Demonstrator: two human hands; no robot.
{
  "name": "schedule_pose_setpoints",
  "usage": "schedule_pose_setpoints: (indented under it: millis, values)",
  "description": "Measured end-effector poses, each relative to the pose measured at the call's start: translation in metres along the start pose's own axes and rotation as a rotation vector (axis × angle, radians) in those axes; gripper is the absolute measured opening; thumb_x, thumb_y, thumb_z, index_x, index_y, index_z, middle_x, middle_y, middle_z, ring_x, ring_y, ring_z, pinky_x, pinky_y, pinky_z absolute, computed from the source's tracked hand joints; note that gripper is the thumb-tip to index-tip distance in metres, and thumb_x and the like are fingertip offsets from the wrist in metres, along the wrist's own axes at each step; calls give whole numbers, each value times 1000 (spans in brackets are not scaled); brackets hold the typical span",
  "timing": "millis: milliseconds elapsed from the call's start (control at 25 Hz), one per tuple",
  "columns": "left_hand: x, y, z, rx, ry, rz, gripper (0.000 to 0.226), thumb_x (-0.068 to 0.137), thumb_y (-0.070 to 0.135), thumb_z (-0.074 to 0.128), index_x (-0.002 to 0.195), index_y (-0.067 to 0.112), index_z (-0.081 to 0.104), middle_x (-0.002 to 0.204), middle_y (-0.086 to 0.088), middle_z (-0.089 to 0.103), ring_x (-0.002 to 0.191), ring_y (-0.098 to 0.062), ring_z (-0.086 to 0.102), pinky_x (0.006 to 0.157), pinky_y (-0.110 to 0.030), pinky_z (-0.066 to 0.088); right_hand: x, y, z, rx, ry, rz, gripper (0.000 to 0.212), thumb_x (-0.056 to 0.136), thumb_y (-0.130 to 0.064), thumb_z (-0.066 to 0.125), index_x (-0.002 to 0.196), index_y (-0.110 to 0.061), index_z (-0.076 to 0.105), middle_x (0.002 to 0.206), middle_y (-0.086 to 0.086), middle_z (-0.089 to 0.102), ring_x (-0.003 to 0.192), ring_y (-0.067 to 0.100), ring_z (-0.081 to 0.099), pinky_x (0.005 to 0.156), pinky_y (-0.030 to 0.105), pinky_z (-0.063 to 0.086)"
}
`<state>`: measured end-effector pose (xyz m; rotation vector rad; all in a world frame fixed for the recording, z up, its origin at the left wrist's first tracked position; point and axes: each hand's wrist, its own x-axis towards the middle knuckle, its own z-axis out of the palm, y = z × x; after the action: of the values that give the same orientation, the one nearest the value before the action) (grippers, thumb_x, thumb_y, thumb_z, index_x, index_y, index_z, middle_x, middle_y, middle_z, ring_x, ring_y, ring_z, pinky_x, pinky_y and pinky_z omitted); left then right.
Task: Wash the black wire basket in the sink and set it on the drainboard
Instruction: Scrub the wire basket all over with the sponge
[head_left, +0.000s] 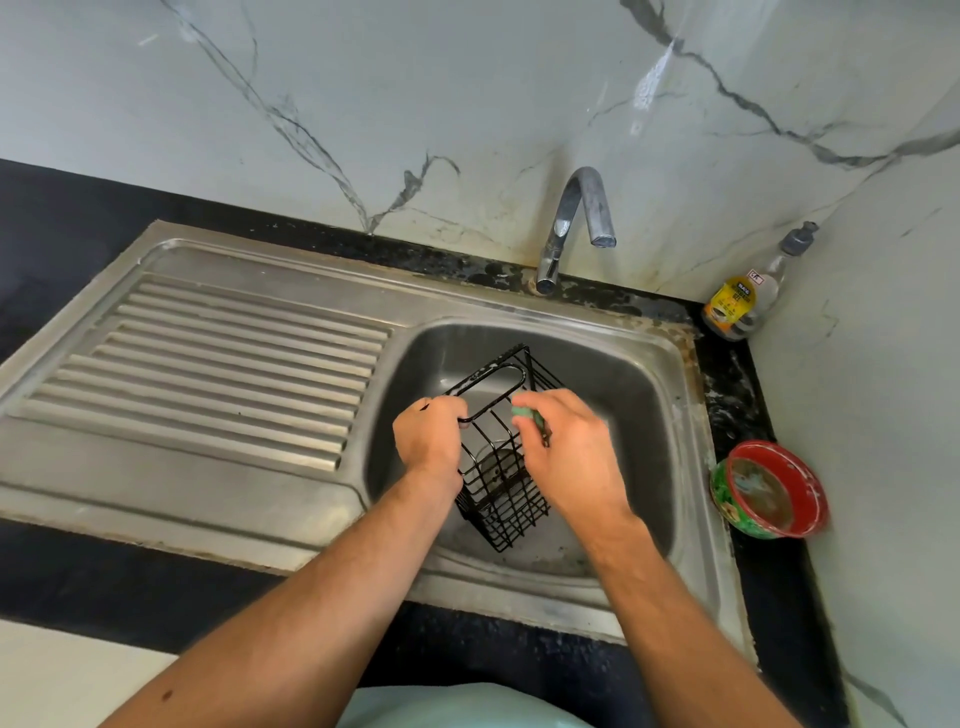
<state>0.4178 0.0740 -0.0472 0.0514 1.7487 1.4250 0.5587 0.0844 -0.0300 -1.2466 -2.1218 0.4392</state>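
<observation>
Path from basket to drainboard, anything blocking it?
Nothing visible. The black wire basket sits in the sink, held by the left hand; the ribbed drainboard to its left shows bare steel, with only the low sink rim between.

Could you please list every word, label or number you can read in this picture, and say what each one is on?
Bottle, yellow label: print too blurred to read.
Same bottle, small white tag near the shoulder: marks too small to read.
Red and green round container: pattern only, no legible words.
Wire basket, sink, tap: no text visible.
</observation>
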Motion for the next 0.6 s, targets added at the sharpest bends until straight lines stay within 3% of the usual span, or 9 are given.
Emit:
schedule_pose_setpoints:
  millis: [80, 200, 400, 600]
  values:
    - [-1, -1, 0, 16, 2, 38, 20, 52, 11, 60, 72, 11, 58, 67, -6, 43, 70, -21, 33, 63, -35, 28, -7, 7, -2, 26, -28, 7, 20, 94, -15, 69, 114, -16, 74, 109, -3, 70, 82, 9, 65, 82, 29, 58]
    - [-4, -9, 2, 47, -20, 54, 17, 59, 8, 62, 72, 11, 52, 68, -7, 40, 67, -21, 30, 60, -34, 26, -1, 2, 4, -56, -7, -8, 20, 90, -13, 73, 109, -16, 76, 103, -1, 73, 93, 16, 67, 88, 33, 57]
    - [-5, -11, 3, 71, -34, 83, 17, 64, 4, 64, 72, 12, 51, 63, -5, 38, 61, -20, 29, 57, -33, 27, -6, -5, 5, -43, -6, -75, 16, 87, -6, 69, 99, -15, 74, 96, -2, 69, 88, 16, 63, 81, 27, 54]
    - [-1, -15, 1, 106, -36, 97, 20, 62, 3, 64, 68, 12, 47, 57, -1, 31, 60, -21, 27, 56, -34, 25, -17, 0, 10, -27, -80, -126, 16, 88, -7, 71, 100, -16, 75, 98, -4, 68, 89, 14, 64, 82, 27, 55]
